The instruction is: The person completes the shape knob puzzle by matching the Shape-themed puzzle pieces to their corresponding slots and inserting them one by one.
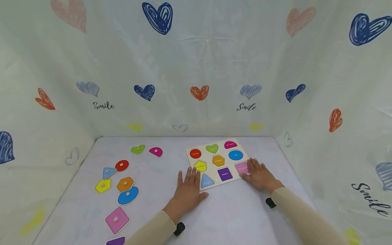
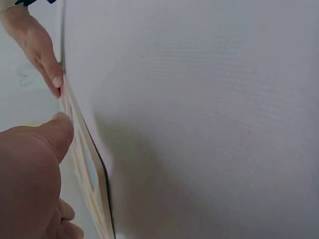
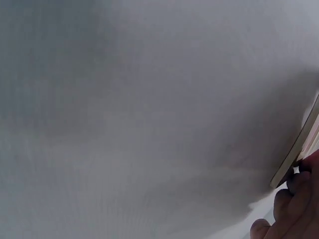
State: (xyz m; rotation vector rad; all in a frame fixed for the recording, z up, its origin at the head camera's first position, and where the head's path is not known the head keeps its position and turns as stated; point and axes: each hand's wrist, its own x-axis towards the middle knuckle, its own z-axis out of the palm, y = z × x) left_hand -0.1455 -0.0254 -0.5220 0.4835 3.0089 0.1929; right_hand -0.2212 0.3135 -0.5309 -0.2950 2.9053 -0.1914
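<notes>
Both hands flat at the puzzle board (image 1: 216, 160). Left hand (image 1: 187, 190), fingers spread straight, rests on its near-left corner; right hand (image 1: 258, 175) lies relaxed on the near-right corner, holding nothing. Loose shape pieces (image 1: 124, 185) well left of the left hand, on the table (image 1: 232, 211).

Beige long sleeves (image 1: 301, 212), black wrist-mounted devices (image 1: 179, 228) beneath.

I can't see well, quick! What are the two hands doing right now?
Left hand: open, flat on the table at the puzzle board's near left corner.
Right hand: open, fingers resting on the board's right edge.
</notes>
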